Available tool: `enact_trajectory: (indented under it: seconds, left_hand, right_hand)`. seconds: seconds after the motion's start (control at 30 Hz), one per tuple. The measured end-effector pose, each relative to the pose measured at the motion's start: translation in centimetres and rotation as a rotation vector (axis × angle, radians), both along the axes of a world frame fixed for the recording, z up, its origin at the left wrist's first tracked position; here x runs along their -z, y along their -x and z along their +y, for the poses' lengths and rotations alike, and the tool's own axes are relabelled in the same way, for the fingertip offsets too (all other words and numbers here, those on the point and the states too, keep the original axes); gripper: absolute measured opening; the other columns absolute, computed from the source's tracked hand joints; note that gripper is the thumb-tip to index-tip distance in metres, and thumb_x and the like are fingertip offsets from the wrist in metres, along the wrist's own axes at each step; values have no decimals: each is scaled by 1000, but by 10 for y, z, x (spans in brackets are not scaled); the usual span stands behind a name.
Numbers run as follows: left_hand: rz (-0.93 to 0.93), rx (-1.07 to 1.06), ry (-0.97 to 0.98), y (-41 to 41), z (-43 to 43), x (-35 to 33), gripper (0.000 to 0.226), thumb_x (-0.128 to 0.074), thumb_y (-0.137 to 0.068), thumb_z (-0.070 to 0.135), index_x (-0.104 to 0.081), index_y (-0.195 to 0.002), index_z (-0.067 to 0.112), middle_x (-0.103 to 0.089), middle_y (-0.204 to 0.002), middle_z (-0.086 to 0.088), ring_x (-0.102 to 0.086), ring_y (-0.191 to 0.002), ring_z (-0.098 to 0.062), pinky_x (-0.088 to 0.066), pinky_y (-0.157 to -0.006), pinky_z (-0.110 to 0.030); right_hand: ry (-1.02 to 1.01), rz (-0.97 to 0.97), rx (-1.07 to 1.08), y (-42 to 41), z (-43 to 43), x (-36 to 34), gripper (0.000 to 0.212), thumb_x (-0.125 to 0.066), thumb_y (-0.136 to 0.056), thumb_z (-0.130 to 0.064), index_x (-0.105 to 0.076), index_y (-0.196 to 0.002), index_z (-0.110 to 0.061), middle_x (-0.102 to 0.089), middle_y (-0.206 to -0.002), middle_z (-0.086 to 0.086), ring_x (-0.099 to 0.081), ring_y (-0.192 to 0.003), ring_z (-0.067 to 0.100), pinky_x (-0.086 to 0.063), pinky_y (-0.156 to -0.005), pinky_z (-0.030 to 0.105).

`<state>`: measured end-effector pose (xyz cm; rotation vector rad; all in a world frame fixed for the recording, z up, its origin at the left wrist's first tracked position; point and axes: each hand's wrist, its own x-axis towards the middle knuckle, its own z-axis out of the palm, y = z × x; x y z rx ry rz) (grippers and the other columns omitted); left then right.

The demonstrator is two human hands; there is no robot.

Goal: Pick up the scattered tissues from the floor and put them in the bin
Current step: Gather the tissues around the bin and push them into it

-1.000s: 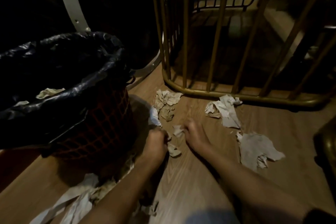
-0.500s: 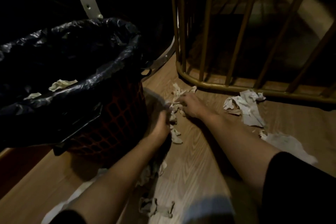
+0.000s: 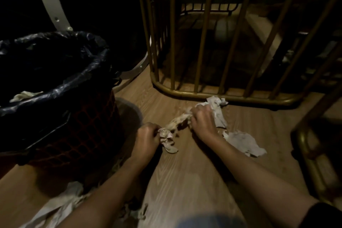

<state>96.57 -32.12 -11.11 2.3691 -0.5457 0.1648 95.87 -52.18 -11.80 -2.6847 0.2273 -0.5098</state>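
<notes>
A red mesh bin [image 3: 79, 135] lined with a black bag [image 3: 61, 87] stands at the left, with a few tissues [image 3: 24, 94] inside. My left hand [image 3: 148, 139] is closed on a crumpled tissue wad [image 3: 167, 139] just right of the bin. My right hand [image 3: 202, 122] grips a bunch of tissues [image 3: 178, 121] and rests over a white tissue [image 3: 219, 114] by the gold frame. Another flat tissue [image 3: 244, 142] lies on the floor to the right. More tissues [image 3: 63, 205] lie at the bottom left beside my left forearm.
A gold metal barred frame [image 3: 203, 96] stands on the wooden floor [image 3: 185, 181] right behind the tissues. A white curved bar [image 3: 50, 5] rises behind the bin. A dark gold-edged object [image 3: 318, 153] sits at the right edge.
My right hand has moved right, from the pile near the bin to the tissue by the gold frame, carrying tissues with it. My left hand now holds a wad.
</notes>
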Motion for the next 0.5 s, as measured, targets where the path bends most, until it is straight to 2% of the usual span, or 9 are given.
enact_trajectory:
  seconds: [0.07, 0.17, 0.27, 0.33, 0.4, 0.5]
  left_hand:
    - [-19, 13, -9, 1, -12, -7, 15, -59, -77, 4, -69, -86, 11, -68, -87, -4, -61, -80, -15, -47, -69, -27]
    - [9, 52, -20, 6, -41, -16, 16, -58, -81, 4, -69, -91, 8, -67, -91, -4, -62, -83, -15, -51, -72, -29]
    - [2, 178, 21, 20, -73, -17, 11, -58, -78, 1, -68, -81, 2, -66, -82, -9, -60, -75, -16, -48, -66, -32]
    - [-17, 350, 61, 38, -94, -11, 9, -58, -73, 0, -66, -72, -2, -65, -77, -14, -55, -70, -13, -40, -63, -26]
    - [-10, 485, 45, 59, -113, -3, 16, -52, -74, 8, -64, -71, -3, -65, -81, -18, -55, -75, -17, -38, -66, -24]
    - [-37, 597, -20, 83, -137, 17, 33, -38, -70, 19, -62, -67, -3, -65, -92, -25, -56, -82, -33, -40, -71, -37]
  right_hand:
    - [-11, -12, 103, -8, -32, -9, 27, -50, -86, -4, -63, -110, -5, -58, -115, 18, -44, -113, 35, -41, -96, 47]
    - [-24, 200, 59, -16, -62, -9, 28, -53, -87, -8, -62, -113, -5, -51, -124, 17, -42, -119, 35, -39, -99, 42]
    - [-84, 278, -67, -12, -63, 6, 26, -56, -82, -5, -64, -107, -9, -59, -117, 17, -53, -111, 34, -41, -84, 31]
    - [-90, 264, -115, -9, -58, 12, 29, -56, -78, -2, -64, -105, -9, -60, -115, 18, -53, -109, 33, -40, -84, 31]
    - [-76, 308, -154, -8, -57, 7, 23, -58, -77, -4, -65, -98, -9, -61, -110, 17, -54, -106, 32, -39, -79, 29]
    - [-92, 447, -161, -2, -65, -13, 11, -61, -73, -5, -66, -77, -14, -63, -88, 12, -61, -87, 28, -42, -64, 25]
